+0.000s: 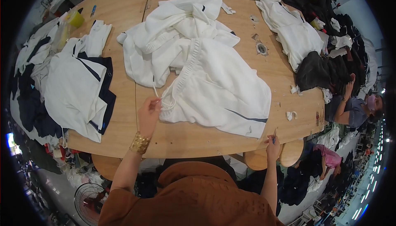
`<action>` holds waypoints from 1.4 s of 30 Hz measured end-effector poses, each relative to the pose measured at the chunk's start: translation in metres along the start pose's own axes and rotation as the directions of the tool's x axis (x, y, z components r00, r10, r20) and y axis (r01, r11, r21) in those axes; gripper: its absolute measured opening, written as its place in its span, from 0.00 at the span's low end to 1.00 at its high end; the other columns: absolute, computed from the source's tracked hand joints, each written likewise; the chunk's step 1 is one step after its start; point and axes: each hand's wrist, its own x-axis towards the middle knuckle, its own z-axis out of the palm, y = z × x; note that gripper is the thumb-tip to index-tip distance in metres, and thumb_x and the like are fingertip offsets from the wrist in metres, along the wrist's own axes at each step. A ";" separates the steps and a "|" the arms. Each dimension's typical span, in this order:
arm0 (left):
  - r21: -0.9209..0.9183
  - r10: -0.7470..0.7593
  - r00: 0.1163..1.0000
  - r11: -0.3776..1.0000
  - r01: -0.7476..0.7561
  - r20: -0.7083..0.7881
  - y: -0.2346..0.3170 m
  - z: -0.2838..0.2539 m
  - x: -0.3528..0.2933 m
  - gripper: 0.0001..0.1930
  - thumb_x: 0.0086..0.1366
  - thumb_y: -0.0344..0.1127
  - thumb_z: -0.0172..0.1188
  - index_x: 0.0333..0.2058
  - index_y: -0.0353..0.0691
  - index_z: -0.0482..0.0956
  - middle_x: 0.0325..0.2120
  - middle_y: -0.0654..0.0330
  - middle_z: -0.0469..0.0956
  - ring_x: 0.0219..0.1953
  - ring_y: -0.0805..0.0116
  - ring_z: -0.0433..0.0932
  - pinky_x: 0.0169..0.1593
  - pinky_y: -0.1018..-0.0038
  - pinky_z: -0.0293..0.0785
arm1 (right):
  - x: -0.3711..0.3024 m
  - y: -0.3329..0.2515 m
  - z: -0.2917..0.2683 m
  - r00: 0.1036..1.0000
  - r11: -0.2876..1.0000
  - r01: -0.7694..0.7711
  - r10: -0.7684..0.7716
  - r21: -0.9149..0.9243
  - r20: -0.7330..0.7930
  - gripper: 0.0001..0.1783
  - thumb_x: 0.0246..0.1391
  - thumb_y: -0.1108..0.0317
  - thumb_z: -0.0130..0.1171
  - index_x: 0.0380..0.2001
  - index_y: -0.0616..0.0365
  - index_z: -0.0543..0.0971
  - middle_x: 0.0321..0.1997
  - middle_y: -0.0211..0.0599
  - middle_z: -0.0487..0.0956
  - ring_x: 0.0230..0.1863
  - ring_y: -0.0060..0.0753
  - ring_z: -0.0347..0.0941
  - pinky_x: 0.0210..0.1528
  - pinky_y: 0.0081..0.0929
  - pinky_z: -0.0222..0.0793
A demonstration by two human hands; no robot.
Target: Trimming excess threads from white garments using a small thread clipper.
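White shorts (218, 90) lie spread out and crumpled in the middle of the big round wooden table (123, 11). They are soft cloth with a bumpy stretchy waistband and a thin dark stripe near the hem. More white clothes (177, 24) sit bunched up behind them. A folded stack of white and dark blue clothes (76, 90) lies flat on the left side. A dark bundle (315, 71) sits at the right edge. The left hand (148, 112), with a wide gold bracelet (140, 142), pinches a thin white drawstring (161, 102) at the waistband. The right hand (272, 145) is closed around a small thin tool (274, 133) at the table's near edge. Tiny white cloth scraps (291, 114) lie nearby.
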 end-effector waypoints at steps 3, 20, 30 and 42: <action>-0.020 0.161 0.987 0.987 -0.162 -0.017 0.013 0.031 0.026 0.09 0.54 0.25 0.56 0.36 0.34 0.73 0.26 0.59 0.74 0.29 0.71 0.75 0.34 0.79 0.71 | -0.010 -0.013 -0.003 0.999 0.996 -0.045 0.043 0.074 0.026 0.09 0.56 0.66 0.45 0.33 0.59 0.73 0.17 0.30 0.72 0.11 0.16 0.61 0.14 0.16 0.54; 0.186 -0.023 0.346 0.876 -0.445 0.938 0.099 0.082 -0.056 0.19 0.62 0.40 0.50 0.50 0.39 0.67 0.45 0.59 0.72 0.47 0.70 0.70 0.52 0.74 0.63 | -0.004 -0.012 0.021 0.979 0.981 0.114 -0.137 0.155 0.151 0.08 0.55 0.67 0.46 0.32 0.58 0.73 0.16 0.31 0.72 0.13 0.18 0.64 0.15 0.18 0.59; -0.013 0.018 0.201 1.000 -0.026 0.979 0.058 0.102 -0.080 0.21 0.64 0.45 0.44 0.51 0.40 0.67 0.47 0.58 0.71 0.49 0.68 0.69 0.51 0.71 0.63 | 0.058 -0.039 0.013 0.939 0.927 0.279 -0.318 0.249 0.132 0.07 0.53 0.69 0.48 0.32 0.60 0.74 0.17 0.32 0.74 0.16 0.18 0.67 0.18 0.17 0.61; -0.070 -0.173 0.264 0.702 0.709 0.949 0.085 0.088 -0.112 0.20 0.64 0.45 0.42 0.50 0.42 0.68 0.45 0.60 0.73 0.46 0.69 0.71 0.48 0.71 0.65 | 0.128 -0.036 0.017 0.936 0.942 0.327 -0.333 0.074 0.112 0.10 0.48 0.69 0.53 0.34 0.59 0.74 0.25 0.42 0.76 0.30 0.40 0.74 0.32 0.30 0.68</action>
